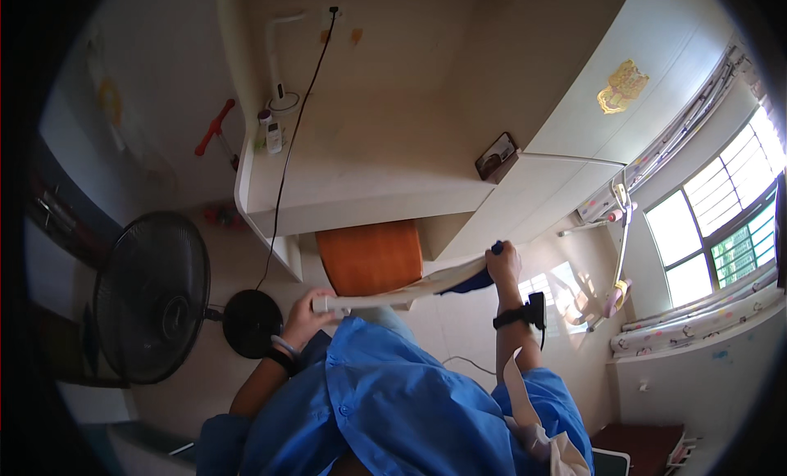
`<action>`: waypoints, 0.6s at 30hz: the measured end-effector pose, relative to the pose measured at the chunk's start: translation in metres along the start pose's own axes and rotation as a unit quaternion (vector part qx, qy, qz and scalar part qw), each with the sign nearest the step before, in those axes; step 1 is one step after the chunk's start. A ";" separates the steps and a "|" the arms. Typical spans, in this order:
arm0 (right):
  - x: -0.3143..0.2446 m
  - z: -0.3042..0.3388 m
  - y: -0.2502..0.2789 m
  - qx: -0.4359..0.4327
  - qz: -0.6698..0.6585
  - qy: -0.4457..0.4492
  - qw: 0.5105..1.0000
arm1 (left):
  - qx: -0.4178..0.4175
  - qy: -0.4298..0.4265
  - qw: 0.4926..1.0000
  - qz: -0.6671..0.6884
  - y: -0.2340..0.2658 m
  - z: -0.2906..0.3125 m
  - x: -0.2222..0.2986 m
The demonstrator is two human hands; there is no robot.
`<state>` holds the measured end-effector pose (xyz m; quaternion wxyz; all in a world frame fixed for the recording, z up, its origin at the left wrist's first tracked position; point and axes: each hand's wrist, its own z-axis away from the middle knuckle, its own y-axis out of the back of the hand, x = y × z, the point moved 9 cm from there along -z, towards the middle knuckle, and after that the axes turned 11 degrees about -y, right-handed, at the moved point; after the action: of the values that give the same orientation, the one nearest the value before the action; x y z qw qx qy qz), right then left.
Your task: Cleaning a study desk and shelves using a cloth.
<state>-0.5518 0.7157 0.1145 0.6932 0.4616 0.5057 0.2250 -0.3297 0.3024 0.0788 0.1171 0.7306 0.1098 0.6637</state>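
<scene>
A long, pale, narrow item (402,296) stretches across in front of my body, seen almost edge-on, so its kind is unclear. My left hand (307,319) is closed round its thick white left end. At the raised right end, my right hand (503,265) grips it together with a dark blue part (471,283) that looks like cloth and hangs below the pale edge. The fingers of the right hand are partly hidden. Just beyond the item sits an orange-brown seat or stool (370,257), partly under the desk.
Ahead is a cream desk (369,160) with a lamp (277,66), a white remote (274,138) and a phone (497,155). A black cable (287,156) hangs over its front. A black fan (152,300) stands left, a drying rack (621,238) right.
</scene>
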 end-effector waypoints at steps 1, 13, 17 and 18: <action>-0.008 -0.014 -0.007 -0.009 0.032 0.000 0.999 | 0.038 0.007 0.999 -0.001 0.010 -0.011 0.006; -0.008 -0.057 -0.026 0.001 -0.228 -0.044 0.973 | 0.067 -0.057 0.987 -0.134 0.039 -0.072 0.015; 0.077 -0.108 -0.031 0.070 -0.404 -0.087 0.908 | 0.052 -0.069 0.976 -0.200 0.035 -0.058 0.018; 0.078 -0.120 -0.029 0.044 -0.471 -0.088 0.876 | 0.056 -0.063 0.976 -0.201 0.037 -0.052 0.016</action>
<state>-0.6355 0.8123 0.0437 0.7379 0.2161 0.6097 -0.1922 -0.3795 0.2734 0.1106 0.2142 0.7391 0.2839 0.5720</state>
